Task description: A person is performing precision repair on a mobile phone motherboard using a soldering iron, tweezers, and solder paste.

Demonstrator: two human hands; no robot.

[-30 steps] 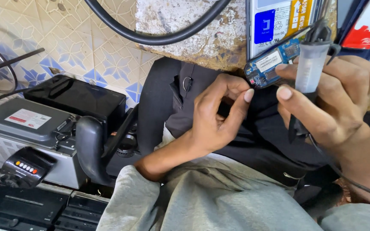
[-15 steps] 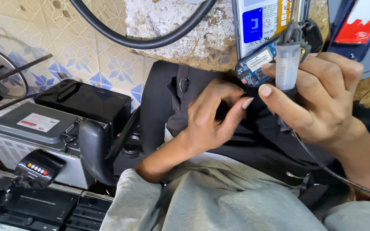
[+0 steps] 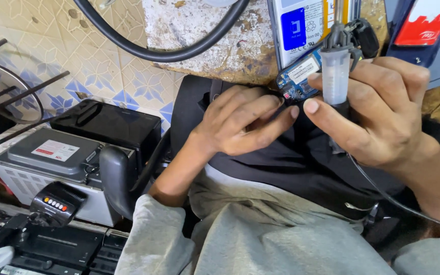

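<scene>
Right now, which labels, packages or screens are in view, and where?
Blue-and-white flat pack: top centre, upright against the wall.
Red-and-white card: top right corner.
White label with red mark: on the grey box lid, left.
White sticker: on the blue circuit board between the hands.

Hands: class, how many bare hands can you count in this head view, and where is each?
2. The left hand rests on black fabric at centre; the right hand grips a translucent plastic cylinder tool beside a small blue circuit board. No others visible.

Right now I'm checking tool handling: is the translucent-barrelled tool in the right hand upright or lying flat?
Upright. The right hand grips the translucent-barrelled tool with its barrel vertical beside the small blue circuit board.
</scene>
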